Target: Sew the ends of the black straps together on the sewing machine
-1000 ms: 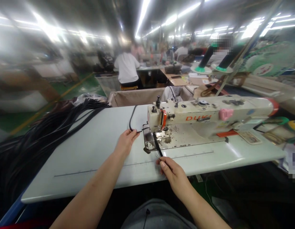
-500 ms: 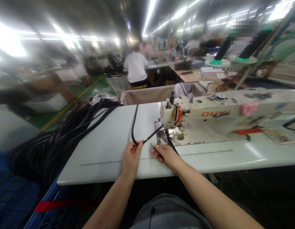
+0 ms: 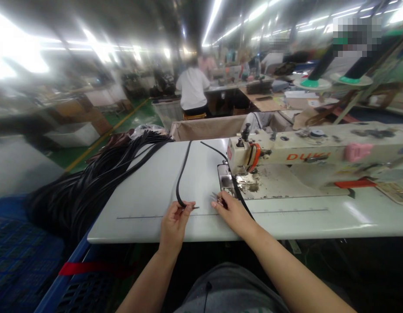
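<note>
My left hand (image 3: 174, 221) pinches the end of a narrow black strap (image 3: 178, 184) above the white sewing table. That strap curves away from me to the table's far edge, and a short tip pokes out past my fingertips. In my right hand (image 3: 230, 209) is a pair of thread snips (image 3: 214, 197), their thin metal blades pointing left and slightly blurred; the handles are hidden in my fingers. Right of them, another black strap (image 3: 241, 201) runs under the head of the sewing machine (image 3: 242, 154). A loose black end (image 3: 213, 148) lies behind the machine head.
A large bundle of black straps (image 3: 87, 195) hangs over the table's left side, by a blue plastic crate (image 3: 18, 234). Beyond the table stands a beige fabric bin (image 3: 208, 129). Thread cones (image 3: 322, 65) rise at the right. A person in white (image 3: 192, 89) works farther back.
The strap stretched between my left hand and the machine is now severed. My left hand has drawn slightly left with its end. The other end has swung behind the machine head.
</note>
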A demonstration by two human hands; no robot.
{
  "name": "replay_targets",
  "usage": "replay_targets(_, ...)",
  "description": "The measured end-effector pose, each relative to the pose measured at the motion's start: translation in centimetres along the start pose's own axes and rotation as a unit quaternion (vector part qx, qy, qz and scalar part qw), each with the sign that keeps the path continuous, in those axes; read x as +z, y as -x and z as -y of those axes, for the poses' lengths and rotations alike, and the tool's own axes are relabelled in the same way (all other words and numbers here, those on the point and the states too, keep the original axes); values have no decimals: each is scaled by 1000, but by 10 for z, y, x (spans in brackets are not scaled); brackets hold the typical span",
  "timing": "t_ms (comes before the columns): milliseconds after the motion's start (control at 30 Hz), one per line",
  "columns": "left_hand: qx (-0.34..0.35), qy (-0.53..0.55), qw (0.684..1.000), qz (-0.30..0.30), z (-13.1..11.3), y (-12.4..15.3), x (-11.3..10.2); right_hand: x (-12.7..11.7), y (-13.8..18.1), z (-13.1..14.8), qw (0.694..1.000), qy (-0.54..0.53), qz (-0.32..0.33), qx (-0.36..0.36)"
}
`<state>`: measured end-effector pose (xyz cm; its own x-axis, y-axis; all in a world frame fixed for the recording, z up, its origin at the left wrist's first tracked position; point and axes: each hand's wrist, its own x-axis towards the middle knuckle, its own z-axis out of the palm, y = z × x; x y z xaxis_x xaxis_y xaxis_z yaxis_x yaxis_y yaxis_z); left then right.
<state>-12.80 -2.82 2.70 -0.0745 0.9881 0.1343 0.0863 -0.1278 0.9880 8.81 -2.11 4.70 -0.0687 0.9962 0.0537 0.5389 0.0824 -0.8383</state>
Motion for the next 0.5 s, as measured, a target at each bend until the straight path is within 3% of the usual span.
replay_targets(100, -16, -14, 1000, 17, -1, -1, -16, -15, 20, -9, 955, 278, -96, -25)
replay_targets(200, -48, -6, 998, 37, 4, -3, -35, -24, 40, -20, 892, 435, -124, -7)
replay_targets(333, -91, -83, 990, 66, 15, -7, -57, -26, 56, -34, 870, 490, -61, 8)
replay_targets(500, -60, -229, 971, -1, 22, -21, -93, -26, 59, -36, 857, 512, -49, 16)
